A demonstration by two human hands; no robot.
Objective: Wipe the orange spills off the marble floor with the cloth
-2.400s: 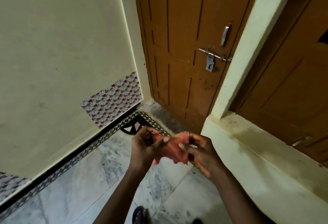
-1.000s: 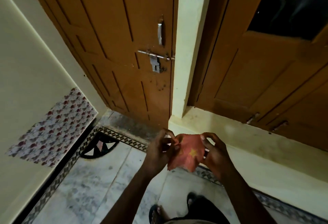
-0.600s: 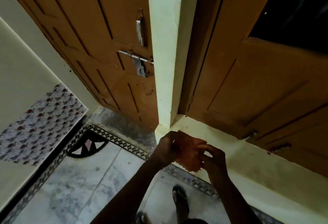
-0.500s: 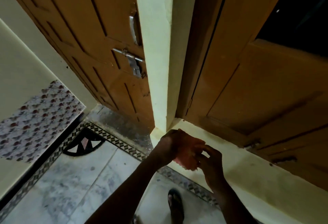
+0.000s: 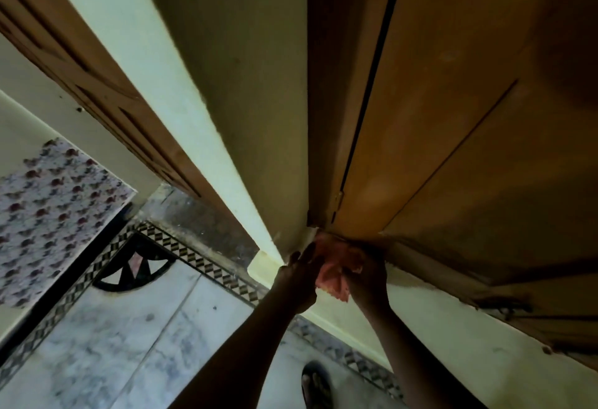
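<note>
A crumpled pink-orange cloth [image 5: 330,274] is held between both my hands above the pale ledge at the foot of the pillar. My left hand [image 5: 299,276] lies against the cloth's left side with fingers stretched up along it. My right hand [image 5: 367,276] grips the cloth's right side, fingers curled into the fabric. The grey-veined marble floor [image 5: 106,350] spreads at the lower left. No orange spill shows on the floor in this view.
A cream pillar [image 5: 226,85] rises straight ahead between two brown wooden doors [image 5: 453,117]. A raised pale ledge [image 5: 453,337] runs along the right. A patterned tile border [image 5: 207,266] edges the floor. A sandalled foot [image 5: 315,382] stands on the marble below my arms.
The view has swung closer to the pillar and the right door. Both hands have carried the cloth forward to the ledge at the pillar's foot, bunching it up.
</note>
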